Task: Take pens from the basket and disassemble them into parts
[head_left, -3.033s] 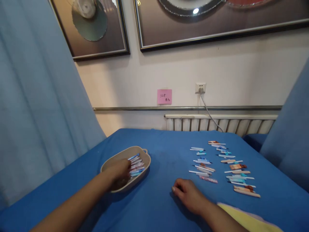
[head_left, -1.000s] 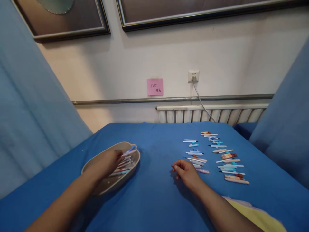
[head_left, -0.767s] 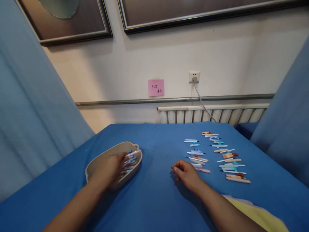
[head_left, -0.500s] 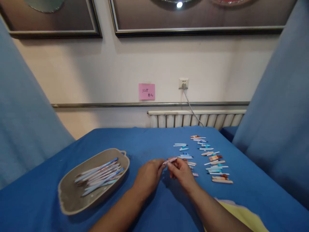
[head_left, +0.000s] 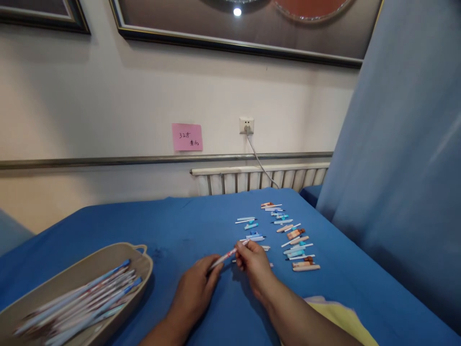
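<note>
A slim white pen with a reddish pattern point(head_left: 227, 255) slants between my two hands above the blue cloth. My left hand point(head_left: 196, 284) pinches its lower left end, and my right hand point(head_left: 255, 266) has its fingers closed around the upper right end. Just beyond my right hand lie light blue pen parts point(head_left: 254, 237), some partly covered by the fingers. Further right is a column of pen pieces, among them a beige barrel point(head_left: 306, 267), thin white sticks and brown, orange and turquoise short parts.
A grey-brown tray point(head_left: 139, 290) at the left holds several pens point(head_left: 86, 302). A yellow cloth point(head_left: 334, 317) lies beside my right forearm. Behind the blue-covered table point(head_left: 173, 221) stand a radiator point(head_left: 230, 180) and a wall socket with a cable. A blue curtain point(head_left: 396, 158) hangs at the right.
The view has turned to the right, so the tray sits further left. My hands have drawn further apart along the pen, and more of its length shows between them.
</note>
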Demonstrator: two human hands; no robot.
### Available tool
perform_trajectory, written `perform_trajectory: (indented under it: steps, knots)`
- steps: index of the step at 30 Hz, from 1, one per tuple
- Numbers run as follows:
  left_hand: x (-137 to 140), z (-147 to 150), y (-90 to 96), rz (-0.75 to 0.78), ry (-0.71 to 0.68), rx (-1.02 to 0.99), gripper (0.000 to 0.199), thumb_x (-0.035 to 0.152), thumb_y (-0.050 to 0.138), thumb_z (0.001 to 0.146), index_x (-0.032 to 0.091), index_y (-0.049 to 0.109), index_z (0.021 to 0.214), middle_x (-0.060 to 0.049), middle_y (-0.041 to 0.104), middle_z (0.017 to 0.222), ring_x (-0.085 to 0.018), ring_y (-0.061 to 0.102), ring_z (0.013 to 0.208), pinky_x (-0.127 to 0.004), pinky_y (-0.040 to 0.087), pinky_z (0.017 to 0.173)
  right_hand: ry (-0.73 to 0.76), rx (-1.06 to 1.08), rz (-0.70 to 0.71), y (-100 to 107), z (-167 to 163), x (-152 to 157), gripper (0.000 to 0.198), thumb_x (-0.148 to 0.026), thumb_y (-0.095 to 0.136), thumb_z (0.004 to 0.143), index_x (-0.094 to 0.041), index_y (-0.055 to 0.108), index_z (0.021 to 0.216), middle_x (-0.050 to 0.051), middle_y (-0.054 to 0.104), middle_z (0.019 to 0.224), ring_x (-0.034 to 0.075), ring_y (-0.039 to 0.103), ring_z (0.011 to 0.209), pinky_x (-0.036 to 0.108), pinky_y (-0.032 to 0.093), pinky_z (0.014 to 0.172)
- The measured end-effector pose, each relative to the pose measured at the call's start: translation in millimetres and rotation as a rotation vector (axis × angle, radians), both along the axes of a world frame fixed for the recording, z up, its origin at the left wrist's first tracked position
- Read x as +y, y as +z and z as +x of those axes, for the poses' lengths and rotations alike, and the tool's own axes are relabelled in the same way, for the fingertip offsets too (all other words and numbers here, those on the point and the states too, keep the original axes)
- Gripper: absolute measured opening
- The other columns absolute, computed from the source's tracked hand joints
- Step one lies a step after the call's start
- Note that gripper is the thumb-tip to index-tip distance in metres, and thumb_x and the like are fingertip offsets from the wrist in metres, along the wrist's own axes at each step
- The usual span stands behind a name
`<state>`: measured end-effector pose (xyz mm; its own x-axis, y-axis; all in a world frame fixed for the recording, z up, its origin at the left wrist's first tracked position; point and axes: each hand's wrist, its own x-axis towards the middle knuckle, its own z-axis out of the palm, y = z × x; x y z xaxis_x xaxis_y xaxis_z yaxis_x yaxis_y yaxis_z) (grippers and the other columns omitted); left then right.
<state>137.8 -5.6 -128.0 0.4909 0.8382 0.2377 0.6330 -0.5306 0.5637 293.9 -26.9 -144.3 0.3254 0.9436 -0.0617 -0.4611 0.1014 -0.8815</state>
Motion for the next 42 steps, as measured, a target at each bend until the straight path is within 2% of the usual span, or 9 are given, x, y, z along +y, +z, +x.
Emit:
perform_trajectory:
  steps: [13,18,21,24,28,34,38,40,42]
  knots:
    - [-11.3,3.0,5.7,0.018,-0.011,0.045,0.034,0.044,0.039,0.088,0.026,0.064,0.101,-0.004,0.069,0.096,-0.021,0.061,0.088,-0.028,0.043,0.076,0.027,0.038,-0.011,-1.4,0.7,-3.1,0.040,-0.053,0.069,0.060,-0.017,0.053,0.064,-0.006,0.048,0.048,0.006,0.038,0.039,0.020,0.027,0.039]
    - [-12.4,5.7,10.9,-0.074,-0.029,0.087,0.039,0.047,0.032,0.090,0.024,0.064,0.090,-0.003,0.068,0.082,-0.020,0.060,0.076,-0.026,0.041,0.068,0.014,0.049,0.009,-2.8,0.7,-1.4,0.036,-0.049,0.069,0.061,-0.016,0.054,0.064,-0.006,0.048,0.047,0.006,0.037,0.039,0.020,0.026,0.040]
    - [-12.0,7.4,11.1,-0.173,-0.047,0.033,0.044,0.050,0.030,0.089,0.021,0.063,0.081,-0.002,0.063,0.069,-0.018,0.058,0.067,-0.026,0.039,0.062,0.004,0.031,0.001,-2.6,1.5,-1.5,0.034,-0.047,0.068,0.061,-0.016,0.054,0.063,-0.006,0.046,0.046,0.006,0.036,0.038,0.020,0.025,0.040]
    - [-9.4,7.7,6.7,-0.256,-0.016,-0.102,0.039,0.051,0.037,0.086,0.019,0.059,0.089,0.001,0.059,0.063,-0.016,0.055,0.061,-0.025,0.040,0.058,-0.024,-0.022,-0.003,-1.7,2.8,-2.4,0.032,-0.046,0.065,0.064,-0.017,0.053,0.062,-0.007,0.044,0.045,0.006,0.035,0.038,0.021,0.024,0.040]
    - [-4.2,5.5,0.4,-0.209,0.054,-0.214,0.032,0.049,0.051,0.077,0.018,0.056,0.084,0.002,0.057,0.064,-0.015,0.053,0.059,-0.023,0.038,0.055,-0.066,-0.009,-0.015,-1.4,4.3,-3.0,0.030,-0.045,0.065,0.065,-0.017,0.053,0.063,-0.007,0.044,0.045,0.006,0.036,0.038,0.021,0.024,0.040]
    - [-2.6,5.4,2.5,-0.334,0.068,-0.208,0.050,0.056,0.031,0.085,0.018,0.054,0.064,0.002,0.052,0.050,-0.014,0.051,0.048,-0.025,0.040,0.055,-0.082,0.010,-0.028,-3.2,5.0,-1.7,0.032,-0.047,0.066,0.063,-0.018,0.053,0.062,-0.007,0.045,0.045,0.007,0.036,0.038,0.021,0.025,0.040]
    - [-1.7,6.7,1.0,-0.269,0.085,-0.329,0.040,0.054,0.052,0.075,0.016,0.057,0.087,0.000,0.060,0.068,-0.015,0.055,0.060,-0.024,0.041,0.056,-0.081,0.015,-0.034,-3.1,4.7,-2.5,0.033,-0.048,0.067,0.062,-0.018,0.053,0.061,-0.006,0.046,0.046,0.007,0.036,0.038,0.021,0.025,0.040]
    - [-0.7,6.3,-0.8,-0.219,0.093,-0.305,0.035,0.050,0.058,0.071,0.017,0.057,0.084,0.002,0.057,0.066,-0.015,0.053,0.060,-0.023,0.039,0.055,-0.084,0.012,-0.029,-2.6,4.5,-3.2,0.033,-0.048,0.067,0.063,-0.018,0.053,0.061,-0.006,0.046,0.046,0.007,0.036,0.038,0.021,0.025,0.040]
    - [0.0,5.3,-1.7,-0.235,0.077,-0.247,0.034,0.051,0.051,0.076,0.018,0.056,0.074,0.003,0.054,0.058,-0.014,0.051,0.055,-0.023,0.038,0.054,-0.083,0.010,-0.022,-2.1,4.4,-3.6,0.033,-0.048,0.066,0.064,-0.017,0.053,0.061,-0.006,0.046,0.046,0.007,0.035,0.038,0.021,0.025,0.040]
